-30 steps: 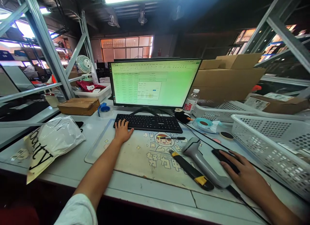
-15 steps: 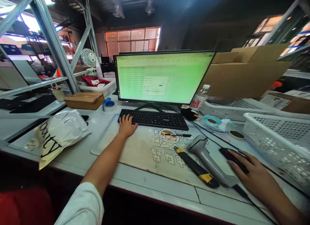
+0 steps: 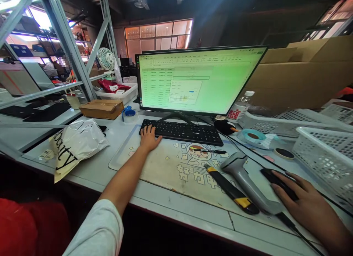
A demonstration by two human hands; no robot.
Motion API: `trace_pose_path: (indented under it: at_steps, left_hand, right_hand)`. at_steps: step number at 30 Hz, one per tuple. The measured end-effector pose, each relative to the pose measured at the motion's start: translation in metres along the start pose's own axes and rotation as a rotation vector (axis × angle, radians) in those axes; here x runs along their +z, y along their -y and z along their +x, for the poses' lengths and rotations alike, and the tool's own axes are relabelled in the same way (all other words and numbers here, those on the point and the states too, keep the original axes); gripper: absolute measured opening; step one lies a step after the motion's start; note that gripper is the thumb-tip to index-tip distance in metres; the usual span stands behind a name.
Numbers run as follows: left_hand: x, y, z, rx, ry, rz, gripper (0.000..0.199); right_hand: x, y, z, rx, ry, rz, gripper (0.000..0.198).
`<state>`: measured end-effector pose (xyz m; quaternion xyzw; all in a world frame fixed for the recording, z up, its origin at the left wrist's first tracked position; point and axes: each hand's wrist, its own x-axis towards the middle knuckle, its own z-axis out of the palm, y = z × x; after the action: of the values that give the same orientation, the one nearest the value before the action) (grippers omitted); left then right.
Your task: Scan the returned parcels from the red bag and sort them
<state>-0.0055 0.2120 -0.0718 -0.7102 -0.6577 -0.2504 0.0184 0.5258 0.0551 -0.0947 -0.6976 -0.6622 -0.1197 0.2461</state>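
My left hand [image 3: 149, 138] rests on the left end of the black keyboard [image 3: 187, 132], its fingers spread over the keys. On the right, my right hand [image 3: 300, 197] is wrapped over a black computer mouse [image 3: 280, 182]. The monitor [image 3: 165, 70] behind the keyboard shows a table with a small dialog window. Between my hands, on a printed desk mat [image 3: 160, 175], lie a grey barcode scanner [image 3: 248, 182], a black and yellow utility knife [image 3: 228, 188] and a black pen [image 3: 211, 151].
At left are a white and cream plastic bag [image 3: 82, 142], a cardboard box [image 3: 102, 109] and blue tape [image 3: 129, 113]. White baskets [image 3: 325, 149], a bottle [image 3: 242, 105], a teal tape roll [image 3: 249, 136] and a large carton [image 3: 303, 79] stand at right. Cables run beside the mouse.
The camera view has shifted slightly, so the desk items appear farther right. My left hand stays on the keyboard and my right hand on the mouse.
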Motion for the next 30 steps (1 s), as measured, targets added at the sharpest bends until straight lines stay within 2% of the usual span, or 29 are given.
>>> trace_pose_path:
  at_steps: [10, 17, 30]
  left_hand:
    - [-0.0015, -0.0025, -0.0016, 0.027, 0.008, 0.041, 0.055]
    - [-0.0015, -0.0028, -0.0018, 0.019, 0.026, 0.005, 0.061]
    - [0.001, -0.0024, -0.0022, 0.017, -0.002, 0.003, 0.058]
  right_hand:
    - [-0.0048, 0.0021, -0.0018, -0.04, 0.001, 0.026, 0.072]
    - [-0.0069, 0.0023, -0.0018, 0.031, 0.058, 0.016, 0.068]
    - [-0.0027, -0.0044, 0.0011, -0.074, -0.011, 0.051, 0.068]
